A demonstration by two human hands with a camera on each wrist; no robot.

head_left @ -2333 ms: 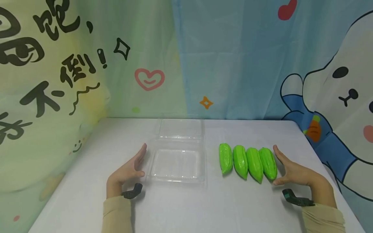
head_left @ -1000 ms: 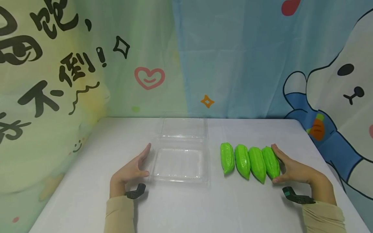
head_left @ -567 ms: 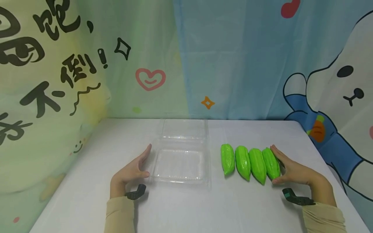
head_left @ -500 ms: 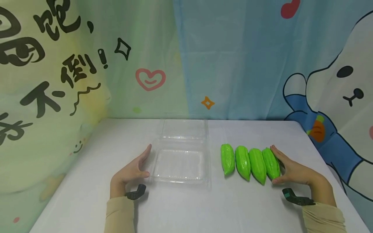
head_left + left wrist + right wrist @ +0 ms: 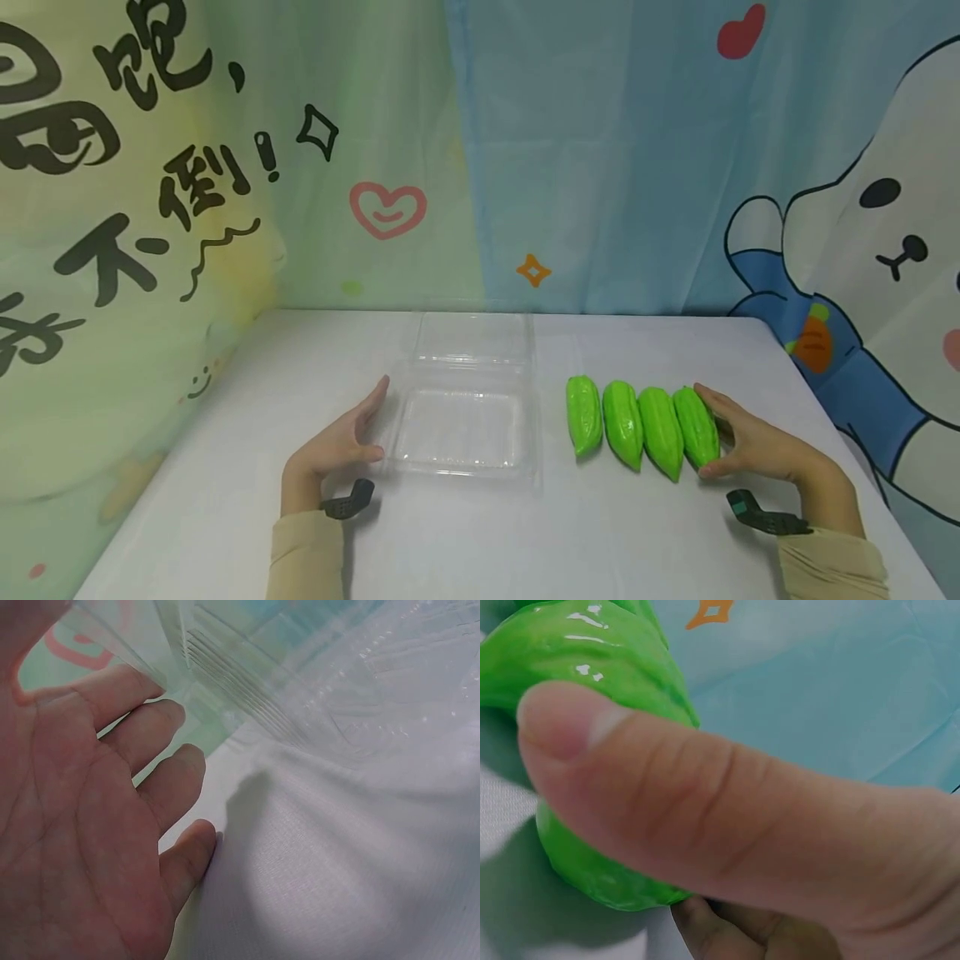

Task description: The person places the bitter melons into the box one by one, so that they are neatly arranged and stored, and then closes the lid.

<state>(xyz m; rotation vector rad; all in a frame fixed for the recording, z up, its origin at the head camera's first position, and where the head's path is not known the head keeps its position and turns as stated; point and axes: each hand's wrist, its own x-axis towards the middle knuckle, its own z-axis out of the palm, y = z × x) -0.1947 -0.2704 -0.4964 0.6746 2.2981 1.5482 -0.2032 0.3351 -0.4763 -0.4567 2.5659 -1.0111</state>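
Note:
My left hand (image 5: 337, 437) stands beside the left edge of a clear plastic clamshell box (image 5: 461, 429), thumb and fingers spread apart. In the left wrist view its fingers (image 5: 169, 780) are loosely bent, with the index fingertip at the ribbed side of the box. My right hand (image 5: 757, 442) holds the rightmost glossy green ridged fruit (image 5: 697, 427), thumb near its pointed lower end and fingers at its upper end. In the right wrist view the thumb (image 5: 645, 780) lies across that green fruit, and the other fingers are mostly hidden.
Several matching green fruits (image 5: 620, 423) lie side by side left of the held one. The box lid (image 5: 472, 337) lies open toward the back edge of the white table (image 5: 555, 542). A printed curtain (image 5: 600, 167) hangs behind.
My right hand has closed in on the rightmost fruit from its right side. Earlier, my left hand and the box shifted slightly right; both have stayed about there since.

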